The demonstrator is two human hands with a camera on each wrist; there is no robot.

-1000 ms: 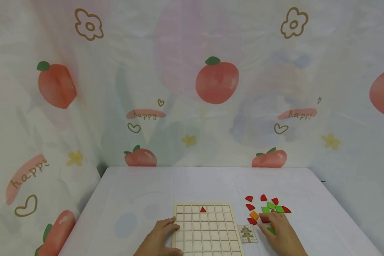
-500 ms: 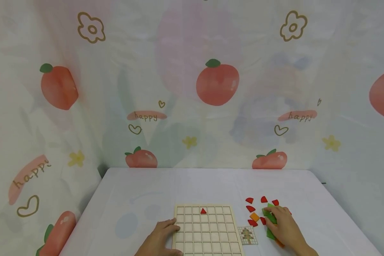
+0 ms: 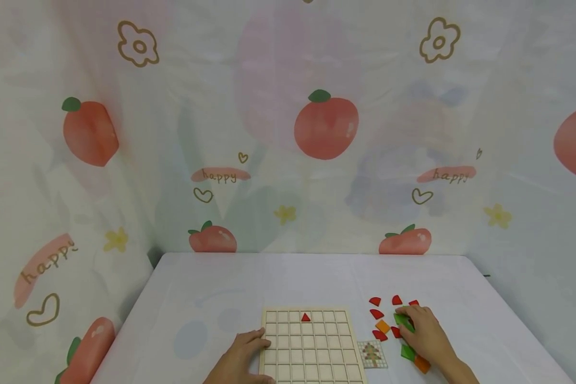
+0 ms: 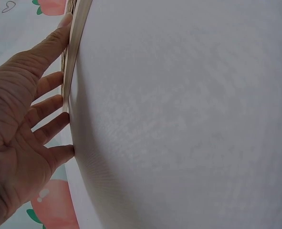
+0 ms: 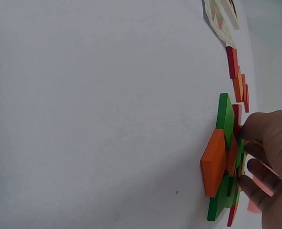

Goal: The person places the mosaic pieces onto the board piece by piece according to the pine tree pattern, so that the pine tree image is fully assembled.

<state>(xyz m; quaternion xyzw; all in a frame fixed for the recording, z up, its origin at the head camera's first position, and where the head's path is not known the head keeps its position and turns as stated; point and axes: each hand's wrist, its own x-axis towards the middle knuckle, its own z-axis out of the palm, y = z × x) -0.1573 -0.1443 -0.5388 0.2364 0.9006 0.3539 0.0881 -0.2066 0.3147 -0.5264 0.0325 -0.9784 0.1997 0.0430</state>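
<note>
The left hand (image 3: 242, 357) rests at the left side of a pale wooden grid board (image 3: 297, 356), its spread fingertips (image 4: 59, 126) touching the board's edge. One red triangle tile (image 3: 305, 318) sits in a top-row cell. To the right of the board, the right hand (image 3: 429, 336) reaches into the loose tiles. Its thumb and index finger curl around a green tile (image 3: 403, 320) in the head view. Below the thumb lie another green tile (image 3: 407, 352) and an orange tile (image 3: 422, 364). In the right wrist view, an orange tile (image 5: 213, 163) rests among green ones; the palm hides several tiles.
A small card (image 3: 373, 353) with a tree pattern lies against the board's right edge. Red quarter-round tiles (image 3: 375, 302) and an orange square tile (image 3: 382, 326) are scattered left of and beyond the right hand. A patterned cloth wall (image 3: 326, 213) stands behind the white table (image 3: 211, 298).
The right hand has moved slightly right and farther into the tiles, uncovering the green and orange tiles nearer the person. The left hand stays at the board's edge.
</note>
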